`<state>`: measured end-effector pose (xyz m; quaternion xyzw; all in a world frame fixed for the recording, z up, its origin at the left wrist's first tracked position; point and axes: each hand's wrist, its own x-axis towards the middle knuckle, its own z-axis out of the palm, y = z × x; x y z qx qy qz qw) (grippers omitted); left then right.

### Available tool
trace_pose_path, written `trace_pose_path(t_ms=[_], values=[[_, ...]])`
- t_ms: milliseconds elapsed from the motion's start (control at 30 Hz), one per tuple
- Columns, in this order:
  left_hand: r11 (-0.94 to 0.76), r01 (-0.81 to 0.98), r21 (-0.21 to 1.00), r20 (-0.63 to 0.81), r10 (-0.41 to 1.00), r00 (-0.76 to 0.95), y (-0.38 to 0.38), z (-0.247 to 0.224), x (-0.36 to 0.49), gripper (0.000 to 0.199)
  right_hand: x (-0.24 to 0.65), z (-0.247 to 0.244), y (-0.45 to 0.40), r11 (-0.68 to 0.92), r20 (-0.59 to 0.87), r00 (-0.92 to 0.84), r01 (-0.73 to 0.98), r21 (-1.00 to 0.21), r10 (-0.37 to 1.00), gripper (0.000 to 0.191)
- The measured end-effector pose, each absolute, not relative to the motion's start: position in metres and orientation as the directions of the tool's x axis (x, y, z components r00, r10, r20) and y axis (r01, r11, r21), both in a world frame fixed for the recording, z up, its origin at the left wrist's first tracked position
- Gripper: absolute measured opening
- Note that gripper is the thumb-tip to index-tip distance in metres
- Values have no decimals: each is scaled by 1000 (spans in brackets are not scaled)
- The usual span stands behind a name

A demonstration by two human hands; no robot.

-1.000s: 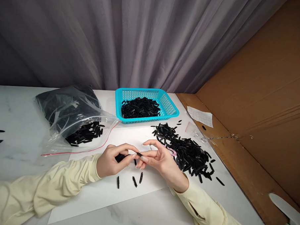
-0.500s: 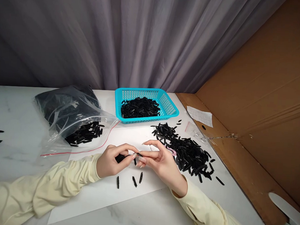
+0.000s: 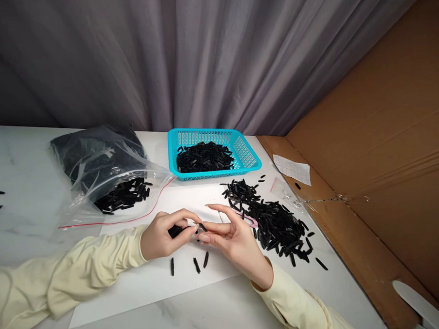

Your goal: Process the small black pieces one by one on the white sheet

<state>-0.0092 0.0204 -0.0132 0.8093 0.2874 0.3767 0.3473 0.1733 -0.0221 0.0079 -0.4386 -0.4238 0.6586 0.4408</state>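
My left hand (image 3: 167, 234) pinches a small black strip (image 3: 202, 227) between thumb and forefinger, with more black pieces (image 3: 175, 231) in its curled palm. My right hand (image 3: 234, 235) meets it from the right, thumb and middle finger close to the strip's right end and forefinger raised; whether it grips anything is hard to tell. Below the hands, several loose black strips (image 3: 196, 265) lie on a white sheet (image 3: 134, 282). A large pile of black strips (image 3: 280, 228) spreads to the right, with a pink tool (image 3: 252, 221) partly under it.
A blue basket (image 3: 213, 176) holding black strips stands at the back. Left of it lies a clear zip bag (image 3: 96, 164) with black contents, some showing at its mouth. A paper slip (image 3: 292, 169) and small plastic bag (image 3: 285, 194) are near the cardboard wall (image 3: 388, 142).
The strip at my left fingertips now shows more fully. My right thumb and fingers have shifted slightly and spread a little, uncovering more of the pink tool.
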Motion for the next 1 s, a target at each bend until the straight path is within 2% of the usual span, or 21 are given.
trace_pose_path(t_ms=[100,533,633,733,833,933,1000], values=[[-598,205,775,415,725,550,20,-15,-9,14,173,10,-22,-274,-222,-231,-220,-936,947,56],[-637,175,751,463,696,549,20,-11,-8,13,172,11,-21,-241,-212,-148,-220,-945,966,53],[-628,170,760,458,702,546,19,-14,-9,12,171,8,-23,-169,-151,-124,-148,-974,981,50],[-595,167,787,425,717,552,19,-14,-9,11,174,6,-27,-46,-46,-106,8,-999,993,46],[-446,199,872,300,811,503,22,-10,-7,11,181,12,-20,117,100,-84,224,-968,991,42],[-158,151,976,76,893,443,29,-4,-6,15,189,31,12,267,269,-49,379,-886,962,39],[22,74,997,-51,905,423,34,-1,-5,19,191,46,46,362,375,-75,486,-795,924,37]])
